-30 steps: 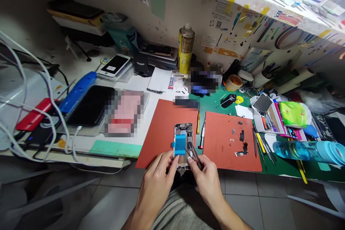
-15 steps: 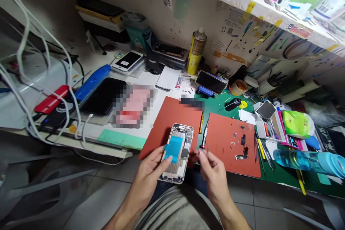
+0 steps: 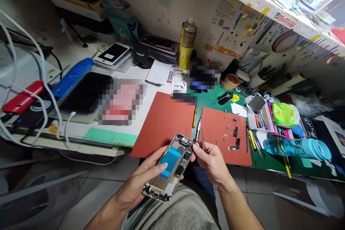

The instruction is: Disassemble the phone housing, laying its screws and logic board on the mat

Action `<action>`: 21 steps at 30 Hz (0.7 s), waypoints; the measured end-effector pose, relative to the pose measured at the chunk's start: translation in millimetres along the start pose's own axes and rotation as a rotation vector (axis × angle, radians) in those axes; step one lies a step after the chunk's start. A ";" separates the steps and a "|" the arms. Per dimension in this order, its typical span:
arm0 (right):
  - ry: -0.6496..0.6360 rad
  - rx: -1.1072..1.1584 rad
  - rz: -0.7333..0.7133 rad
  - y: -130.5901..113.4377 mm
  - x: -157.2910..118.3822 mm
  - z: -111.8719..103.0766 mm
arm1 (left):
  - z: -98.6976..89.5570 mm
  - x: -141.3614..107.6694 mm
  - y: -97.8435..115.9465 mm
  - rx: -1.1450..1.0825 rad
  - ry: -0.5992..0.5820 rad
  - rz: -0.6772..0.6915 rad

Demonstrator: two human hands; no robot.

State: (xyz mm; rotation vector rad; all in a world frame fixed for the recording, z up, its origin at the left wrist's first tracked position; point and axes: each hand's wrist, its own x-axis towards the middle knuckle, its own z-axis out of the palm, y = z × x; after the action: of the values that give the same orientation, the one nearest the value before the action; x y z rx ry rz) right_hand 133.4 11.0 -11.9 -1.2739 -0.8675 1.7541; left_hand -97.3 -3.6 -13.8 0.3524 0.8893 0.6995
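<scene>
Cradling the opened phone chassis (image 3: 170, 167) in your left hand (image 3: 147, 179), long axis tilted toward the desk's (image 3: 242, 172) near edge, your right hand (image 3: 211, 160) pinches tweezers (image 3: 202, 139) beside its top end.

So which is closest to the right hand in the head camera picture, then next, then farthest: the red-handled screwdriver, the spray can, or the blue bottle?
From the right hand:
1. Red-handled screwdriver, just above it between the red mats.
2. Blue bottle, lying to the right.
3. Spray can, upright at the back wall.
</scene>
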 end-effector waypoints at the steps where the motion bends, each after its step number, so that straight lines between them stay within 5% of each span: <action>1: 0.002 0.000 -0.012 -0.1 0.1 1.2 | 3.2 -0.5 -0.6 -0.032 -0.030 -0.038; 5: 0.078 0.053 -0.052 -1.6 1.2 4.1 | 3.1 1.2 -4.9 -0.180 -0.031 -0.013; 10: 0.205 0.218 -0.062 6.6 0.4 17.2 | 1.2 12.1 -22.6 -0.386 0.060 0.309; 14: 0.217 0.275 -0.060 26.2 -2.5 47.0 | 25.6 28.0 -39.3 -0.312 0.060 0.537; 18: 0.183 0.287 -0.032 38.4 -9.5 64.7 | 47.0 40.1 -37.6 -0.296 0.201 0.567; 21: 0.295 0.222 -0.104 36.0 -20.2 54.5 | 51.1 39.4 -26.3 -0.316 0.228 0.555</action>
State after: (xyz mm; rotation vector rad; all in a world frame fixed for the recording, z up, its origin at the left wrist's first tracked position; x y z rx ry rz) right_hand 77.7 -27.6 -20.1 -1.2739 -0.5442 1.4876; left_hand -28.5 4.3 -21.1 0.2365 0.8825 1.3971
